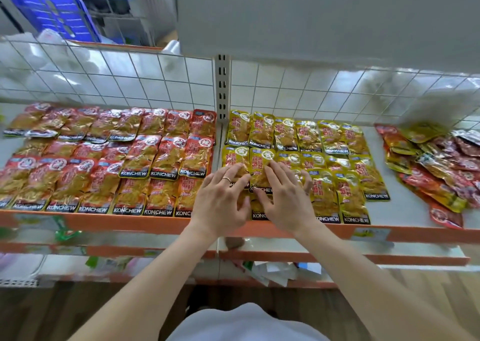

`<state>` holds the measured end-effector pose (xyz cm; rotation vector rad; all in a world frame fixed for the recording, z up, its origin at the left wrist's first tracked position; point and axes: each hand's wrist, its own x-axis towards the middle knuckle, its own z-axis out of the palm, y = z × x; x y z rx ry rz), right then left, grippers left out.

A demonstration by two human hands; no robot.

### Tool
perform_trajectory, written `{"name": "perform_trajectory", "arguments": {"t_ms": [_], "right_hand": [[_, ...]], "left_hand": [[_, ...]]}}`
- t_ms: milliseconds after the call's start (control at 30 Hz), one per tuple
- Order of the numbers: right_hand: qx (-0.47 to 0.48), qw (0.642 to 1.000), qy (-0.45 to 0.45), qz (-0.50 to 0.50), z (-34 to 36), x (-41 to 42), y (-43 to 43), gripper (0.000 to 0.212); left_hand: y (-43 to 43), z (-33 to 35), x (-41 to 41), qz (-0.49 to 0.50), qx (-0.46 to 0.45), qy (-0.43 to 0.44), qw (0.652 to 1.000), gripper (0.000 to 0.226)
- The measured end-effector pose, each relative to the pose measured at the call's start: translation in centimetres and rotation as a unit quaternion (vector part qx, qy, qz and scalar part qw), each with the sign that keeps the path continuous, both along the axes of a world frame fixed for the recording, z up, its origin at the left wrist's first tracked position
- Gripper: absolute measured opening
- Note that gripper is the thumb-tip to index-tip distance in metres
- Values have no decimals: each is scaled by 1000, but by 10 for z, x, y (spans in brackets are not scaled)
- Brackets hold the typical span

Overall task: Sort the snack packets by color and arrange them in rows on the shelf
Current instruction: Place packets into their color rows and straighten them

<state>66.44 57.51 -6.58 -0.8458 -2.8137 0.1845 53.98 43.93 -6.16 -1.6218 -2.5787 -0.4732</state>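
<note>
Beneath fingers (pixel 275 171) of left hand (pixel 220 203) and right hand (pixel 287 201) | yellow packet (pixel 259 170) | touching

Shop: white metal display shelf with orange front strip (pixel 104 221) across mid frame, slotted cream steel upright (pixel 222 86) centre, white wire-grid back panel (pixel 130 75), identical red foil snack packets (pixel 166 158) left, yellow foil snack packets (pixel 335 138) right.

bright even overhead light, soft shadows. glare on foil packets (pixel 166 158). wide-angle bending at edges; right side and lower shelves motion-blurred.
</note>
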Motion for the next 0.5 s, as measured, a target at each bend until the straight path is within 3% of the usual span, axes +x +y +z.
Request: {"name": "perform_trajectory", "arguments": {"t_ms": [133,300,500], "right_hand": [[3,999,-36,-5,-1,-1,-1,74],[10,1000,27,1,-2,3,-5,67],[1,1000,25,17,-3,3,-5,58]], "left_hand": [[0,-1,1,6,5,3,1000,57],[0,-2,-1,11,-2,11,1000,60],[2,0,-1,17,-23,13,1000,61]]}}
